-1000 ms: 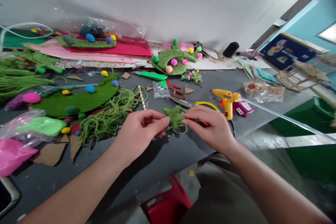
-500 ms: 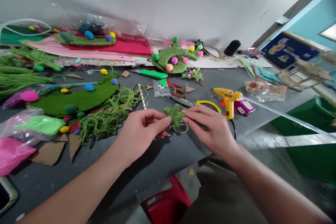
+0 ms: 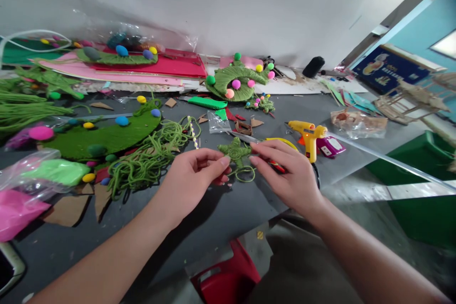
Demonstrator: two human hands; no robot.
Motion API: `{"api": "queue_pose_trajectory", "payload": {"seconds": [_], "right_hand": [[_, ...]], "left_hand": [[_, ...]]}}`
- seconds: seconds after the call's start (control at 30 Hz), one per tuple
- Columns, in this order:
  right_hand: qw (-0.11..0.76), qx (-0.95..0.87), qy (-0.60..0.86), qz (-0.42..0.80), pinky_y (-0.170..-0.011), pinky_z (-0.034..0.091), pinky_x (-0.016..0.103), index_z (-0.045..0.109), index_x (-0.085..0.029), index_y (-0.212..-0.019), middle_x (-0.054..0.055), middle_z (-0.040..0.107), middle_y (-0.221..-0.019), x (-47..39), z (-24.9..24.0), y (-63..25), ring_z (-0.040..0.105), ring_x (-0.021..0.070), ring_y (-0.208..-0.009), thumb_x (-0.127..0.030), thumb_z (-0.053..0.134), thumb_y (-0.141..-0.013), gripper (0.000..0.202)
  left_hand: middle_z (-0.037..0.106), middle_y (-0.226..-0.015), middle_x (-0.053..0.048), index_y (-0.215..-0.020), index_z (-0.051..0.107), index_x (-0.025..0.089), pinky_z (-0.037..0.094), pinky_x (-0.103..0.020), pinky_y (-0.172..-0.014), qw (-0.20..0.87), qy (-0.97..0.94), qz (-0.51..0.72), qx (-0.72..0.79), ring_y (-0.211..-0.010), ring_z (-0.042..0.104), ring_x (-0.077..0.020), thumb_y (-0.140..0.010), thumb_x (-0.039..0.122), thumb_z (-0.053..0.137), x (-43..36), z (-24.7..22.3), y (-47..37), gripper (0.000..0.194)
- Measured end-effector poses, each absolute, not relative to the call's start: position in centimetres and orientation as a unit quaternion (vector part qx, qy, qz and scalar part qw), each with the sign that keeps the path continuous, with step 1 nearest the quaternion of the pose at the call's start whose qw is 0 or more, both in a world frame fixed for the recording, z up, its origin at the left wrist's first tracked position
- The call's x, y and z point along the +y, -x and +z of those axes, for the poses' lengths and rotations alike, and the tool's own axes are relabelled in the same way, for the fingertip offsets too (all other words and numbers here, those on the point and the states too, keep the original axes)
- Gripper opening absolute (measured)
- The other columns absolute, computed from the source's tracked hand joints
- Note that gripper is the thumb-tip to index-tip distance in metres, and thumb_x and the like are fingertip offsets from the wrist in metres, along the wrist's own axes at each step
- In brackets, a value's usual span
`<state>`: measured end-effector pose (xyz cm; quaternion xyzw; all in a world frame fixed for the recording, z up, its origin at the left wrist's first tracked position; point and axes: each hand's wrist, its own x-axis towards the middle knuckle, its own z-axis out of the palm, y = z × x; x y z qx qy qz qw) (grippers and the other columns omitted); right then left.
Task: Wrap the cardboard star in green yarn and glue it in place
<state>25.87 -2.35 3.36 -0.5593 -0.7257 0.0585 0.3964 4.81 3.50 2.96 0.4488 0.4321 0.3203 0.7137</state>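
A small star wrapped in green yarn (image 3: 235, 151) is held up over the grey table, a loop of yarn hanging below it. My left hand (image 3: 199, 168) pinches the star's lower left side between thumb and fingers. Beside its right point, my right hand (image 3: 285, 168) has thumb and forefinger parted, the tips close to the yarn. Behind that hand lie scissors with yellow and red handles (image 3: 281, 142), partly hidden. A yellow glue gun (image 3: 309, 135) stands to the right, its small light on.
Green yarn (image 3: 146, 166) lies tangled on the left, near a green crescent with coloured balls (image 3: 103, 137). A decorated green moon shape (image 3: 231, 80) and a green cutter (image 3: 207, 101) are farther back. Below the table edge is a red stool (image 3: 226, 275).
My right thumb and forefinger have parted from the star's right point. The star has turned to face me a little more and still rests in my left hand.
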Motion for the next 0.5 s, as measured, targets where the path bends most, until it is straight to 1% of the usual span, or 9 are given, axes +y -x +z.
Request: {"api": "queue_pose_trajectory", "payload": {"seconds": [0.1,0.2,0.37,0.5], "right_hand": [[0.399,-0.728,0.554,0.062,-0.088,0.06,0.026,0.08,-0.012,-0.117,0.01,0.078,-0.108,-2.47,3.43,-25.76,0.073,0.0154,-0.097,-0.017,0.072,-0.095,0.023],[0.396,-0.728,0.556,0.061,-0.089,0.06,0.026,0.079,-0.012,-0.119,0.01,0.077,-0.11,-2.54,3.51,-25.7,0.073,0.0156,-0.1,-0.017,0.073,-0.095,0.026],[0.402,-0.726,0.554,0.059,-0.088,0.061,0.026,0.08,-0.013,-0.117,0.01,0.077,-0.109,-2.4,3.49,-25.47,0.073,0.0159,-0.099,-0.017,0.073,-0.095,0.024],[0.405,-0.733,0.543,0.066,-0.09,0.06,0.027,0.079,-0.013,-0.119,0.01,0.077,-0.11,-2.41,3.34,-25.24,0.073,0.0161,-0.1,-0.016,0.073,-0.094,0.025]], "left_hand": [[0.075,-0.075,0.0,-0.087,0.077,0.015,0.052,-0.014,-0.061,0.713,-0.443,0.33,0.432,-0.063,0.068,-0.0072,-0.08,0.037,0.088,3.57,2.85,-4.78,0.025],[0.075,-0.075,0.0,-0.087,0.077,0.016,0.053,-0.014,-0.061,0.712,-0.44,0.339,0.429,-0.062,0.067,-0.0074,-0.078,0.039,0.09,3.75,2.7,-4.8,0.028],[0.075,-0.075,-0.001,-0.086,0.077,0.016,0.054,-0.015,-0.063,0.709,-0.441,0.346,0.427,-0.064,0.067,-0.0081,-0.077,0.04,0.09,3.9,2.58,-4.82,0.029],[0.074,-0.073,0.0,-0.084,0.077,0.016,0.054,-0.015,-0.062,0.708,-0.445,0.345,0.427,-0.063,0.067,-0.0082,-0.076,0.041,0.091,3.77,2.58,-4.74,0.03]]}}
